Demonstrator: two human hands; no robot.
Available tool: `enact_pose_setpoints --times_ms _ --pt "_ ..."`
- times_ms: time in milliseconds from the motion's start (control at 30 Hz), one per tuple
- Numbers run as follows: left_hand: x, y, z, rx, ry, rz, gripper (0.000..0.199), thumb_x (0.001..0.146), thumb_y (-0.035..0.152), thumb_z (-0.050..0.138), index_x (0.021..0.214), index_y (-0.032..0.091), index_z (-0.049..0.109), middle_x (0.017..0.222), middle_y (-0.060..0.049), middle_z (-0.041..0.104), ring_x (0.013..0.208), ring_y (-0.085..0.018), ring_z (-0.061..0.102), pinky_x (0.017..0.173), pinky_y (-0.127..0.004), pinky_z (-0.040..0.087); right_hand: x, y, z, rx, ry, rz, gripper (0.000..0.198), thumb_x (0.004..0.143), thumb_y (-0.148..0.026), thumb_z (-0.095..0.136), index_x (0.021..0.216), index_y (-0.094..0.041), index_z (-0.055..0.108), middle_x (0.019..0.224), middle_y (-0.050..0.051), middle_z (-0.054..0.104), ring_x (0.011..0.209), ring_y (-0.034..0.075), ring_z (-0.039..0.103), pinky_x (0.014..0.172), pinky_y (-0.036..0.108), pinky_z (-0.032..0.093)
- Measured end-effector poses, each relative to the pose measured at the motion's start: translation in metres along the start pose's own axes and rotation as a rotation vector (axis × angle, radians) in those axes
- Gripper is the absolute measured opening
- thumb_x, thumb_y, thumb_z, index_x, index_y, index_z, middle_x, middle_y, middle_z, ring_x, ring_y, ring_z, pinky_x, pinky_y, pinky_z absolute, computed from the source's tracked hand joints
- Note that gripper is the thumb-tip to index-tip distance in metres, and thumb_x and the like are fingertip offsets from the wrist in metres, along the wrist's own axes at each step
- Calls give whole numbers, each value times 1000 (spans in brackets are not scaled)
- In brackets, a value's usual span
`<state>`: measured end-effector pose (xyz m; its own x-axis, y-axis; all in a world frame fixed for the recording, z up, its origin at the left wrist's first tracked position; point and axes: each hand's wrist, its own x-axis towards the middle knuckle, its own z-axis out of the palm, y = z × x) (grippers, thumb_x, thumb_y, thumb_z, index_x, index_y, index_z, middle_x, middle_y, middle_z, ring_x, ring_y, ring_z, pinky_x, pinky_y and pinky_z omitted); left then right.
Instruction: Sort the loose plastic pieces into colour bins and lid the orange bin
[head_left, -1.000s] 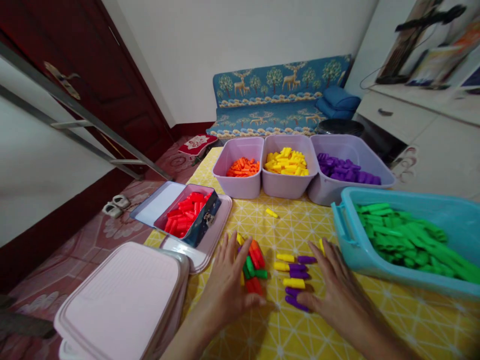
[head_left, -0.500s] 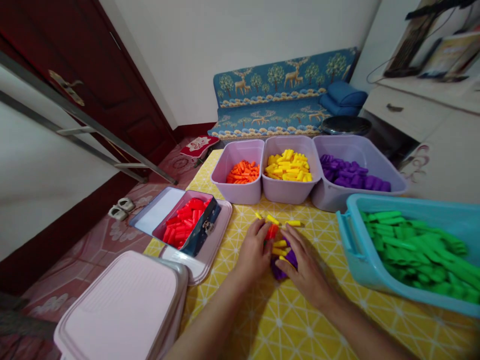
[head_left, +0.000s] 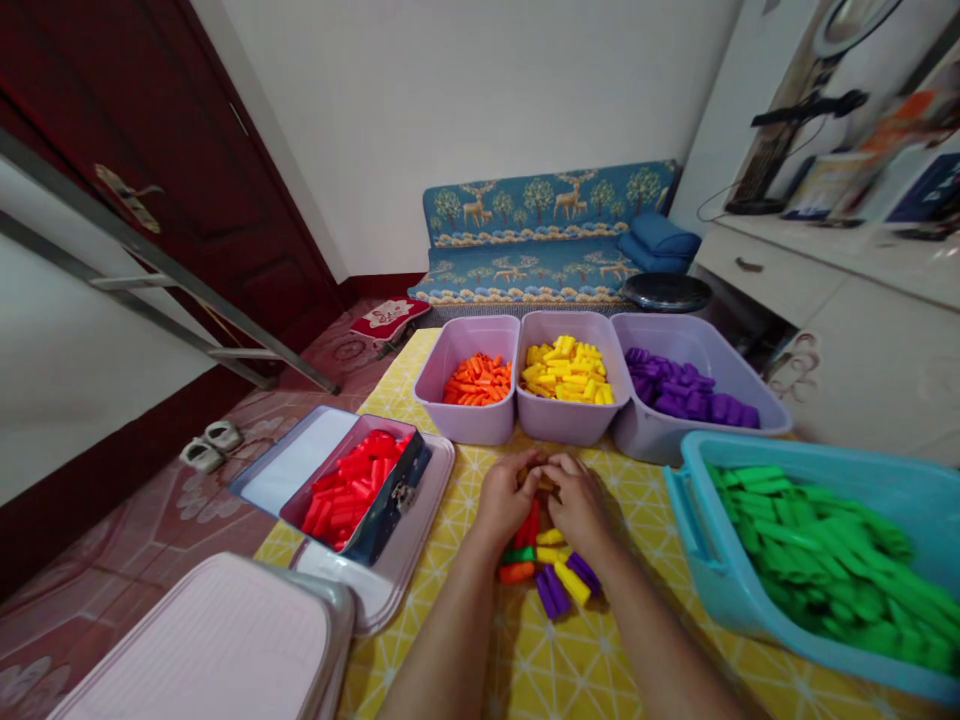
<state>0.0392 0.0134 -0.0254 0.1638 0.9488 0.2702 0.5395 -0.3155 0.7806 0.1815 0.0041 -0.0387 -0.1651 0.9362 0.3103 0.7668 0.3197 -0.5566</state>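
Observation:
My left hand (head_left: 504, 502) and my right hand (head_left: 579, 505) meet over the table, fingers curled inward and fingertips close together. Whatever is between the fingertips is mostly hidden by the fingers. Just below them lies a small group of plastic pieces: a red piece (head_left: 527, 526) partly under my left hand, a green piece (head_left: 519, 555), an orange piece (head_left: 517, 573), yellow pieces (head_left: 573, 584), and purple pieces (head_left: 552, 592). My right forearm passes close beside the purple and yellow ones.
Lilac bins of orange pieces (head_left: 480, 380), yellow pieces (head_left: 568, 370) and purple pieces (head_left: 679, 388) line the far edge. A turquoise tub (head_left: 697, 530) of green pieces stands right. Left are an open tin (head_left: 375, 535) of red pieces and stacked pink lids (head_left: 202, 640).
Both hands have drawn together and reached forward off the group of pieces, over where loose yellow pieces lay. The red, green, orange, yellow and purple pieces now show below them. The camera has tilted up.

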Motion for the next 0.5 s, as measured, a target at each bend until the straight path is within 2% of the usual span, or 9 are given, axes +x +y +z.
enact_pose_setpoints --times_ms 100,200,333,400,500 --pt "-1 3 0 -19 3 -62 30 87 21 56 113 17 70 111 -8 73 104 -22 67 94 -34 50 -1 -2 -1 11 -17 -15 30 78 -2 51 93 -22 67 99 6 64 99 21 57 89 33 45" --pt "0 5 -1 -57 35 -108 30 89 23 52 111 17 71 109 -8 74 99 -20 69 89 -31 51 -3 -2 -8 117 -46 -48 22 83 -9 51 94 -22 65 97 5 64 96 19 59 86 30 45" --pt "-3 9 -3 -46 58 -135 32 93 30 47 111 18 71 96 -8 77 83 -18 71 75 -28 53 -7 -4 -18 248 -94 -77 12 83 -15 55 86 -22 64 90 3 66 88 18 61 81 29 46" --pt "-5 13 -5 63 40 -80 31 92 33 49 109 20 72 90 -7 77 77 -19 70 73 -30 52 -9 -6 -22 229 -125 -89 16 78 -12 55 85 -22 65 90 3 67 88 19 61 82 30 46" --pt "-8 23 -10 222 99 152 22 90 30 54 97 22 73 91 -6 75 91 -22 68 91 -39 49 -11 -10 -25 211 -137 -93 22 74 -11 57 89 -23 67 94 4 69 93 21 61 86 34 45"
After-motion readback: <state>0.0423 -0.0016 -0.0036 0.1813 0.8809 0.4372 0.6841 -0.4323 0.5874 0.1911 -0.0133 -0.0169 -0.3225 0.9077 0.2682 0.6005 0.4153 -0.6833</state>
